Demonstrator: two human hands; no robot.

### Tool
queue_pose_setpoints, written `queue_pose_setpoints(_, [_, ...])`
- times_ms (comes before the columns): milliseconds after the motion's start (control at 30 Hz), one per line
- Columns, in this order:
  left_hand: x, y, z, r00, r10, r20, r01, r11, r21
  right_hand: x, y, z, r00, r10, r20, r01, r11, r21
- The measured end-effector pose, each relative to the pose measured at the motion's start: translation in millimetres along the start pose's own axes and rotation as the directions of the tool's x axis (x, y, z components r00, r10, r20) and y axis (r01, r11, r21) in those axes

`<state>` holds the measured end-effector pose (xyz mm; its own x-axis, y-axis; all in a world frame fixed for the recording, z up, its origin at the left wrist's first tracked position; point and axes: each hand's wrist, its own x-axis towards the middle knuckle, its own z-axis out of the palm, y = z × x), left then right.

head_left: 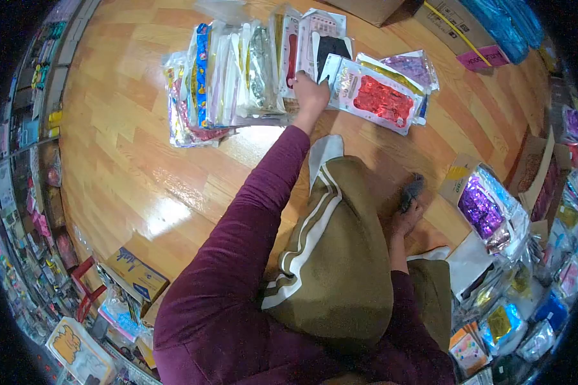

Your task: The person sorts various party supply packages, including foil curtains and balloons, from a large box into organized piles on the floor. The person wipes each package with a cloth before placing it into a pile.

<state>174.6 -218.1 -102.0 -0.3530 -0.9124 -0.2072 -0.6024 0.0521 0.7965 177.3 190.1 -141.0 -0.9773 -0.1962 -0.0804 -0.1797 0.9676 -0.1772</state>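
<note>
My left hand reaches to the right end of a row of plastic-wrapped packets on the floor. Its fingers are bent at the packet edges; exactly what they grip is hidden. Touching that hand's right side is a white packet with a red shiny panel, lying over other packets. A packet with a black panel lies just beyond the fingers. Near my knee, my right hand is closed round a dark grey, crumpled item, apart from the packets.
Wooden floor surrounds my legs. An open box of shiny packets stands at right, with more bagged goods below it. Cardboard boxes are at the upper right. Stocked shelves line the left, near a yellow box.
</note>
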Motion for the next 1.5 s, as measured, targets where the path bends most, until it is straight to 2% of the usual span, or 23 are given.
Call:
queue_pose_setpoints(167, [14, 0, 3, 0.999, -0.020, 0.050, 0.018, 0.999, 0.051, 4, -7, -4, 0.995, -0.073, -0.072, 0.072, 0.997, -0.021])
queue_pose_setpoints(267, [24, -7, 12, 0.998, 0.001, 0.065, -0.006, 0.996, 0.088, 3, -14, -9, 0.999, 0.044, 0.000, -0.044, 0.998, -0.037])
queue_pose_setpoints(367, [34, -11, 21, 0.981, 0.049, 0.187, -0.081, 0.982, 0.171, 4, -13, -10, 0.998, -0.015, -0.058, 0.018, 0.999, 0.038])
queue_pose_setpoints(433, [40, -11, 26, 0.942, -0.145, 0.302, 0.158, 0.987, -0.016, 5, -12, -10, 0.999, 0.038, 0.036, -0.037, 0.999, -0.014])
queue_pose_setpoints(500, [52, -28, 39, 0.947, -0.096, 0.307, 0.109, 0.994, -0.028, 5, -12, -12, 0.999, 0.021, 0.024, -0.021, 1.000, 0.002])
queue_pose_setpoints(567, [53, -22, 38, 0.954, -0.033, 0.297, 0.090, 0.980, -0.179, 8, 3, 2, 1.000, 0.003, 0.012, -0.003, 1.000, 0.019])
queue_pose_setpoints(600, [47, -9, 30, 0.916, -0.130, 0.379, 0.216, 0.957, -0.195, 10, 16, 17, 0.998, 0.062, -0.021, -0.058, 0.985, 0.162])
queue_pose_setpoints(633, [42, -1, 23, 0.915, -0.127, 0.384, 0.217, 0.955, -0.201, 12, 26, 25, 0.991, 0.124, -0.047, -0.104, 0.947, 0.304])
queue_pose_setpoints(700, [36, 7, 15, 0.946, 0.097, 0.310, -0.017, 0.968, -0.251, 12, 18, 19, 0.993, 0.016, -0.116, 0.003, 0.987, 0.163])
queue_pose_setpoints(767, [32, 11, 12, 0.947, 0.101, 0.304, -0.004, 0.953, -0.304, 10, 8, 10, 0.982, -0.093, -0.167, 0.096, 0.995, 0.009])
queue_pose_setpoints(833, [35, 6, 7, 0.952, 0.294, 0.088, -0.262, 0.928, -0.265, 9, 2, 0, 0.968, -0.202, -0.150, 0.206, 0.979, 0.007])
queue_pose_setpoints(967, [40, 0, 2, 0.942, 0.262, -0.212, -0.332, 0.828, -0.452, 11, 8, 5, 0.992, -0.101, -0.070, 0.107, 0.991, 0.087])
queue_pose_setpoints(1033, [34, 11, -21, 0.932, 0.271, -0.240, -0.345, 0.866, -0.361, 8, -10, -3, 0.969, 0.233, 0.078, -0.237, 0.801, 0.549])
queue_pose_setpoints(1067, [35, 13, -25, 0.925, 0.240, -0.294, -0.353, 0.827, -0.438, 6, -18, -9, 0.969, 0.236, 0.073, -0.237, 0.805, 0.544])
queue_pose_setpoints(1133, [34, 19, -38, 0.892, 0.255, -0.372, -0.395, 0.840, -0.371, 3, -29, -19, 0.992, 0.066, 0.104, -0.066, 0.998, -0.001])
queue_pose_setpoints(1167, [34, 22, -44, 0.849, 0.278, -0.450, -0.434, 0.852, -0.292, 4, -32, -18, 0.993, 0.067, 0.096, -0.067, 0.998, -0.010])
queue_pose_setpoints(1200, [40, 13, -45, 0.807, 0.333, -0.487, -0.492, 0.836, -0.244, 4, -34, -18, 0.980, 0.151, 0.131, -0.177, 0.960, 0.218])
queue_pose_setpoints(1233, [39, 12, -50, 0.836, 0.300, -0.459, -0.489, 0.786, -0.378, 5, -31, -16, 0.958, 0.222, 0.182, -0.281, 0.857, 0.432])
queue_pose_setpoints(1267, [31, 15, -58, 0.853, 0.286, -0.437, -0.471, 0.782, -0.407, 2, -26, -12, 0.998, -0.017, 0.061, 0.016, 1.000, 0.023])
queue_pose_setpoints(1333, [5, 22, -74, 0.869, 0.267, -0.416, -0.448, 0.780, -0.436, 3, -24, -5, 0.999, 0.002, 0.041, -0.001, 1.000, -0.007])
queue_pose_setpoints(1400, [-33, 43, -83, 0.982, 0.053, -0.180, -0.153, 0.786, -0.599, 7, -29, 0, 0.999, 0.024, 0.025, -0.024, 1.000, -0.020])
queue_pose_setpoints(1467, [-68, 40, -61, 1.000, -0.008, 0.005, 0.010, 0.696, -0.718, 5, -33, -1, 0.999, 0.046, -0.029, -0.046, 0.999, 0.005])
queue_pose_setpoints(1500, [-89, 43, -55, 0.990, 0.096, 0.106, 0.009, 0.697, -0.717, 3, -35, -4, 0.998, 0.060, -0.030, -0.060, 0.998, 0.007])
